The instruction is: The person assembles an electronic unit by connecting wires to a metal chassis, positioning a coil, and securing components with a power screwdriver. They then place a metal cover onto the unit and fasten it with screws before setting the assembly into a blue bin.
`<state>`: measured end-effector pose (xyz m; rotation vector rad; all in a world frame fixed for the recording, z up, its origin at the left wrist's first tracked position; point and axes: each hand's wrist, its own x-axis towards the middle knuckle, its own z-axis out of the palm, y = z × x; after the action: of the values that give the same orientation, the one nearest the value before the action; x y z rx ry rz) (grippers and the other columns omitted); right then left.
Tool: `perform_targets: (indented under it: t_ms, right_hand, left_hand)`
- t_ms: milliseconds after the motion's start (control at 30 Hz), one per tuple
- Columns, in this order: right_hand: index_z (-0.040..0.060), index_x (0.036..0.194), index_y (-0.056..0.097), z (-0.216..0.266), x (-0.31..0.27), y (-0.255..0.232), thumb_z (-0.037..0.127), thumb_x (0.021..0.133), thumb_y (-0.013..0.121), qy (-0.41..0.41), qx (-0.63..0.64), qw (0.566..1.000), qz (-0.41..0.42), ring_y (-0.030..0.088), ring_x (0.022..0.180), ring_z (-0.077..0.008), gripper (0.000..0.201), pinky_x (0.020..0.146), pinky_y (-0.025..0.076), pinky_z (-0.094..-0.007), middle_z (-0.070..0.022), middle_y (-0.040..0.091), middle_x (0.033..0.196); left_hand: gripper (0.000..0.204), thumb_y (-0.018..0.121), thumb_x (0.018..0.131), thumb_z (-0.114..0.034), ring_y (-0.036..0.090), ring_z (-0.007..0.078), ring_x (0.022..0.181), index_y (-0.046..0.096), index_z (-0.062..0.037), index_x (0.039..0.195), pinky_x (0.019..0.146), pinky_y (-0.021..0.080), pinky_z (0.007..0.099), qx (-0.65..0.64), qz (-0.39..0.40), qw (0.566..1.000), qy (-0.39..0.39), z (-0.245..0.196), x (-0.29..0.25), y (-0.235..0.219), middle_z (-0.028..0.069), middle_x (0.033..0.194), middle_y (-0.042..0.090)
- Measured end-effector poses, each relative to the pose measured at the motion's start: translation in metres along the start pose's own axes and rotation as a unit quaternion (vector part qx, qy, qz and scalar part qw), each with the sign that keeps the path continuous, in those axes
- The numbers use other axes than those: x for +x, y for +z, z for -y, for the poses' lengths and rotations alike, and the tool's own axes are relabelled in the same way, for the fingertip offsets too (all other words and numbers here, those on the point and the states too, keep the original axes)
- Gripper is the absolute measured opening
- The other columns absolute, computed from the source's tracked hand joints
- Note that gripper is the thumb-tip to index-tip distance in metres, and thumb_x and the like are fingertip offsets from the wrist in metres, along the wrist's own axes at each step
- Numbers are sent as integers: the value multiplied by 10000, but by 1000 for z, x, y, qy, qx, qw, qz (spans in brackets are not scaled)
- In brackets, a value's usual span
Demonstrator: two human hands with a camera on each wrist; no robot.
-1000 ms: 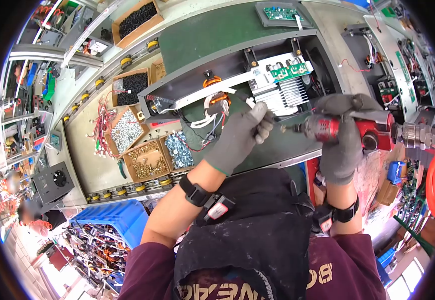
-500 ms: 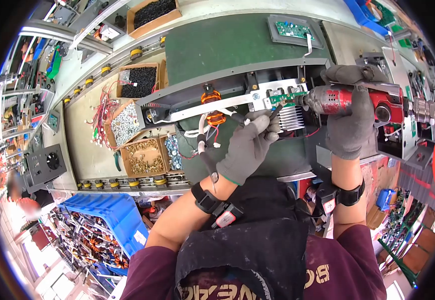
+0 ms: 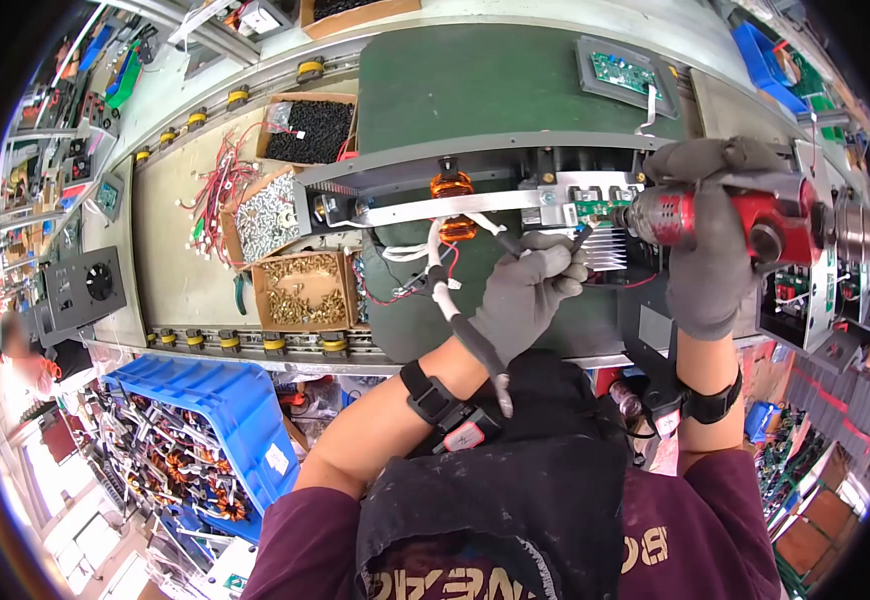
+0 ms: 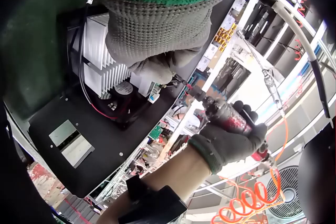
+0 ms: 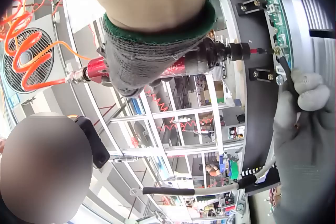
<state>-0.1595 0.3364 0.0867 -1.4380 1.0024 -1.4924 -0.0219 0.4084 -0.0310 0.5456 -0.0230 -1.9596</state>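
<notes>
My gloved right hand [image 3: 707, 262] grips a red power screwdriver [image 3: 663, 215] with an orange coiled hose [image 5: 26, 66]. Its bit [image 5: 257, 50] points at a small brass-coloured screw [image 5: 277, 50] at the edge of the green circuit board [image 3: 600, 210]. Between thumb and fingers, my gloved left hand [image 3: 525, 300] pinches a black-sleeved cable end [image 5: 285, 66] right beside that screw. Finned heat sink [image 3: 607, 252] lies under the board, inside a long dark metal chassis [image 3: 385, 170]. A second cable [image 3: 445, 290], white with black sleeving, hangs over my left wrist.
An orange-wound coil [image 3: 452, 190] sits behind a white bar [image 3: 415, 211] in the chassis. Boxes of brass screws [image 3: 305, 300], silver hardware [image 3: 267, 215] and black parts [image 3: 310, 130] stand at left. A panel with a circuit board [image 3: 625, 75] lies at the back.
The screwdriver has moved up and left from in front of the chassis to the green board. My left hand brings the cable end to the board; the chassis appears further right in view.
</notes>
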Motion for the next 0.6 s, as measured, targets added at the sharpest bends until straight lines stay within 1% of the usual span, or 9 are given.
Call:
perform_targets:
  t_ms: [100,167,233,300,367,433,500,533,600]
  right_hand:
    - [26,1167,444,2,-7,11,79,839,538,0,43,999,28,635,854,-280,345,755,531,-410,-152,614,948]
    - [27,1170,444,1,-6,10,82,836,547,8,-103,994,-32,640,849,-280,354,738,535,-406,-152,618,951]
    - [28,1172,444,5,-2,12,81,835,554,28,-62,998,-15,641,853,-278,359,733,535,-400,-152,620,952]
    - [28,1156,454,4,-1,11,82,832,563,-6,-28,999,33,632,840,-272,346,731,531,-401,-140,614,931]
    - [28,1145,461,0,-7,11,83,829,569,6,-28,1000,9,625,831,-270,338,731,527,-405,-135,608,916]
    - [27,1134,469,0,-9,7,85,827,575,17,-29,999,-16,618,822,-267,330,732,524,-410,-130,602,901]
    - [35,1147,465,3,-4,3,85,821,584,-9,-59,997,47,604,804,-263,350,736,518,-425,-125,590,877]
    - [-21,1085,512,2,-3,6,-40,759,592,-21,-2,1000,11,627,769,-170,337,691,534,-309,-133,648,860]
    - [-21,1067,515,-2,-4,-4,-27,759,595,-42,-28,999,1,627,761,-175,318,697,535,-320,-136,648,859]
  left_hand:
    - [166,519,859,-44,610,172,754,590,46,980,637,502,270,-3,2,1000,0,-1,-3,2,121,891,616]
    - [156,528,858,-38,629,171,712,610,49,958,598,513,265,55,-13,998,13,2,-2,0,125,869,631]
    - [155,537,854,-45,628,160,680,624,53,939,583,517,253,60,-11,998,12,3,3,-6,121,837,641]
    - [166,544,850,-50,629,154,665,625,56,948,563,515,258,79,-8,996,-36,0,5,-8,119,831,645]
    - [168,556,844,-54,625,153,660,622,54,955,552,510,257,91,2,995,-37,-2,6,-2,119,830,648]
    - [185,572,838,-63,618,145,646,614,54,975,532,503,252,109,-33,993,-42,-4,5,9,126,836,651]
    - [188,583,833,-70,613,146,638,605,50,976,519,497,248,114,-26,993,-33,-4,9,14,136,845,653]
    - [182,585,832,-71,614,149,638,604,48,968,517,497,248,115,-23,992,-48,0,11,12,141,849,653]
    - [149,589,828,-66,616,159,638,603,38,934,516,498,248,106,-28,992,-62,5,14,15,151,861,654]
